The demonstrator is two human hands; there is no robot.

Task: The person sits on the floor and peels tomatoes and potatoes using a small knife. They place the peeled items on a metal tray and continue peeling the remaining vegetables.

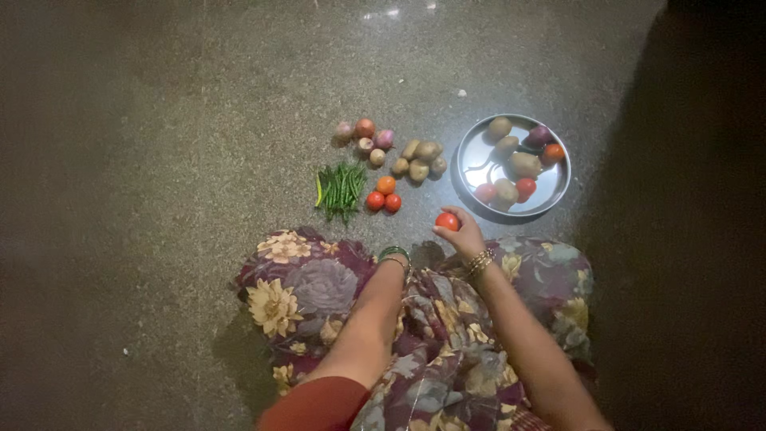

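One small red tomato (447,221) sat pinched in the fingers of the right hand (464,236), held just above the dark speckled stone floor (175,160), near the front rim of the round shiny steel plate (477,160) and not touching it. And the right wrist showed gold bangles, the arm reaching out over the flowered purple cloth (319,287) that covered the person's lap. Over on the left, the left hand (396,263) dropped down behind the folds of that cloth, green bangles at the wrist, and whether its fingers were spread or closed could not be told, since they were hidden. On the plate, to the far right, lay several brown potatoes (524,164), a purple onion (539,135), an orange tomato at the right rim and a few red tomatoes along the near side. Out on the floor, left of the plate, the vegetables lay in small groups: a heap of brown potatoes (420,160) just beside the plate, a cluster of small pinkish onions (365,137) further out and to the left, three orange-red tomatoes (384,195) touching one another nearer the person, and a bundle of thin green beans (341,190) just left of those tomatoes. Plenty of bare floor stretched away to the left, dim and dark at the edges.
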